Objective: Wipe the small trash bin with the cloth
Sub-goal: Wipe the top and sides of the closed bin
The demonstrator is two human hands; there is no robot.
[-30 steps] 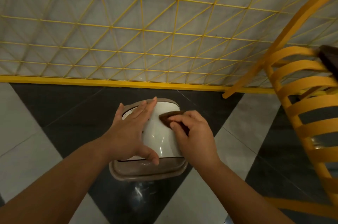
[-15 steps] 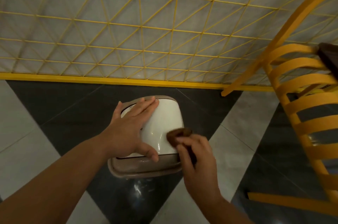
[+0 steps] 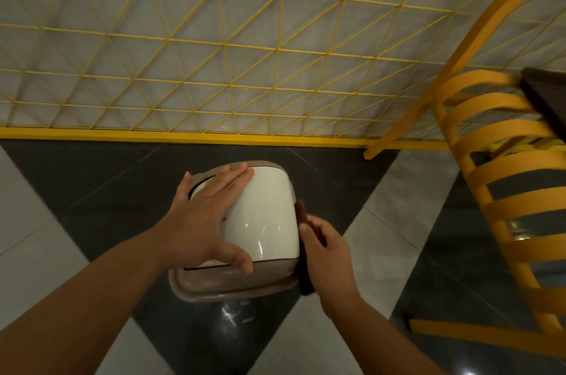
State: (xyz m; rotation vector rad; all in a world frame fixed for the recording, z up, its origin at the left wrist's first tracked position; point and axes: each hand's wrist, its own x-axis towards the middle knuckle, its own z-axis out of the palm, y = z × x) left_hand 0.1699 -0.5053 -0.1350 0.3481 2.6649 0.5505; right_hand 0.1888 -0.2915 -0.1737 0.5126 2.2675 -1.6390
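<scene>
Head view: your left hand (image 3: 204, 221), fingers spread flat, steadies the trash bin (image 3: 263, 215) on the floor (image 3: 92, 190) so your right hand (image 3: 329, 255), closed on the cloth (image 3: 301, 221), can wipe its right side.

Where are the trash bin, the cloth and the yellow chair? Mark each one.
small trash bin (image 3: 266, 218), head view, white swing lid.
brown cloth (image 3: 301, 215), head view, upper edge above fingers.
yellow chair (image 3: 502, 203), head view, curved back slat.
</scene>
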